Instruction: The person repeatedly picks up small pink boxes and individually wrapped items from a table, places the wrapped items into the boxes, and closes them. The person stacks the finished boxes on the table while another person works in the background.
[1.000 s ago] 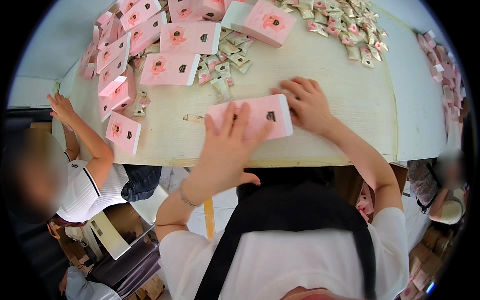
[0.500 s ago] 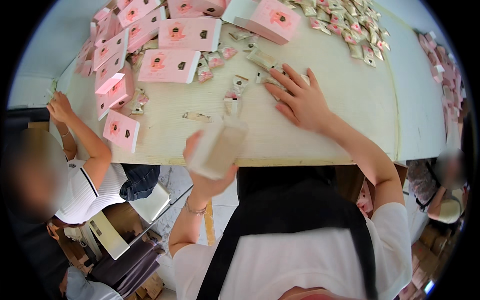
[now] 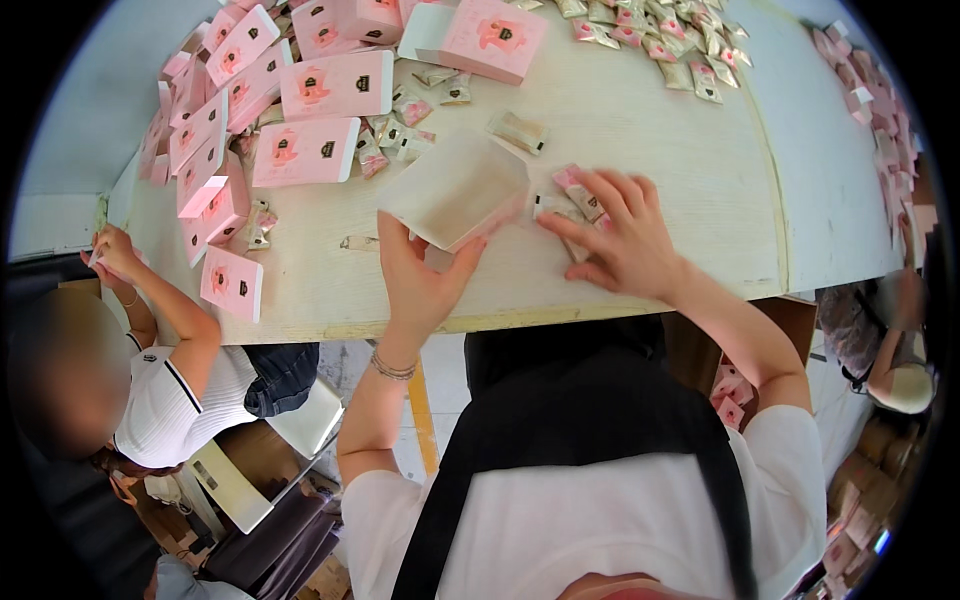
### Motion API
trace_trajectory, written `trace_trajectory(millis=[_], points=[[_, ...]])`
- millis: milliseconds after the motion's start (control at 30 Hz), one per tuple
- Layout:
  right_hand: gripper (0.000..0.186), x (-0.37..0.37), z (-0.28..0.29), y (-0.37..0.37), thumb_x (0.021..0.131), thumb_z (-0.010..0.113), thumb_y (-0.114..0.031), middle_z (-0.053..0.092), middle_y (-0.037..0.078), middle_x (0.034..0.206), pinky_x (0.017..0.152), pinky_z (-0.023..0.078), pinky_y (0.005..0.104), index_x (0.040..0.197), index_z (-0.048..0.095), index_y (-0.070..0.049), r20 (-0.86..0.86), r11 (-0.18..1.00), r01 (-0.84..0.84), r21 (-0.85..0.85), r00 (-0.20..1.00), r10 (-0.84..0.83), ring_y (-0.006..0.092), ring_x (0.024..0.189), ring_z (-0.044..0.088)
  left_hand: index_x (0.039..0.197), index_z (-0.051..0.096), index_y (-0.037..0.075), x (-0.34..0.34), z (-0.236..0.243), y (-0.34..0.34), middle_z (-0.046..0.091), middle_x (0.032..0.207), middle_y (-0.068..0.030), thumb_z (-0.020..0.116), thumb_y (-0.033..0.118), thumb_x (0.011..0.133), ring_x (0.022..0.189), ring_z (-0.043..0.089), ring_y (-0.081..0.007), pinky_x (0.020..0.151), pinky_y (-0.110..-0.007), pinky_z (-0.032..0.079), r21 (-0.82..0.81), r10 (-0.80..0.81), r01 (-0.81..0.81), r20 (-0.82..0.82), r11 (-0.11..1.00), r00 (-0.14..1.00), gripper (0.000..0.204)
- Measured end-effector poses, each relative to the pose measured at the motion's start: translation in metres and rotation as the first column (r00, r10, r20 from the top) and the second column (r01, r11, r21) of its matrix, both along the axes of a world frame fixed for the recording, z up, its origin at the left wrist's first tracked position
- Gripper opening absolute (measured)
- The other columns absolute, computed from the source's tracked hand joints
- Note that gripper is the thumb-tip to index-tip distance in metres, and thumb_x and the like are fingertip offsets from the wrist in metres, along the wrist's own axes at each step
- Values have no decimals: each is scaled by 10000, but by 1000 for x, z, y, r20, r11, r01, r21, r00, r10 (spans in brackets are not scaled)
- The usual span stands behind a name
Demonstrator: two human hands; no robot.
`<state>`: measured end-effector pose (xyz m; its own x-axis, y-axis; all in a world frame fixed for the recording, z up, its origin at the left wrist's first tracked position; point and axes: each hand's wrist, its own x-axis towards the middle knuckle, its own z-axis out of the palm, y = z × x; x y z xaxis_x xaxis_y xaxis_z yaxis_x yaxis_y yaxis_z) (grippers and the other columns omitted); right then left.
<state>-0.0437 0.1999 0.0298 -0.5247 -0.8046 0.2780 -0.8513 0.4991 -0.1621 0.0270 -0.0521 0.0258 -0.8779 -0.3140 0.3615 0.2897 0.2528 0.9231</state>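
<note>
My left hand (image 3: 425, 290) grips a small open carton (image 3: 455, 195) from below, thumb on one side and fingers on the other. The carton is tilted above the table, and its pale inside faces up with nothing visible in it. Just right of its opening lie a few small wrapped sachets (image 3: 578, 192), pink and cream. My right hand (image 3: 637, 240) is over them, fingers spread and bent, the fingertips touching or nearly touching them. Whether any sachet is between those fingers is hard to tell. One more sachet (image 3: 518, 131) lies beyond the carton.
Pink cartons (image 3: 305, 152) are stacked at the far left of the table (image 3: 660, 150), with loose sachets among them. A heap of sachets (image 3: 690, 45) lies at the far right. A co-worker's hands (image 3: 115, 250) are at the left edge. More pink cartons (image 3: 880, 130) stand far right.
My left hand has raised and turned the carton, bringing its opening beside the sachets. My right hand has drawn the sachets nearer to me.
</note>
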Motion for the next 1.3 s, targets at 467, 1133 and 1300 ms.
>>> trace_trajectory(millis=[467,1133,1300], points=[[116,6,89,-17,937,608,-156,645,-12,889,506,402,238,845,600,-86,631,167,636,-753,626,459,0,640,511,1173,516,22,3,5,62,617,1032,-165,838,41,687,808,649,-257,654,-315,531,-487,-41,-89,-250,869,967,584],[246,-19,42,-35,808,661,-289,607,53,834,880,530,386,784,604,-51,-421,870,-279,-407,902,92,195,759,618,1326,261,-5,-6,-28,65,499,1266,-247,772,-13,765,1121,595,-320,919,-409,521,-236,-244,178,-290,955,925,759],[293,-6,66,-3,800,675,-179,641,113,1075,986,450,459,1052,630,-37,-271,906,-276,-320,943,192,280,1058,587,1271,410,-42,1,-24,54,517,1278,-229,782,19,763,1053,633,-324,887,-364,536,-263,-119,69,-180,962,976,632]])
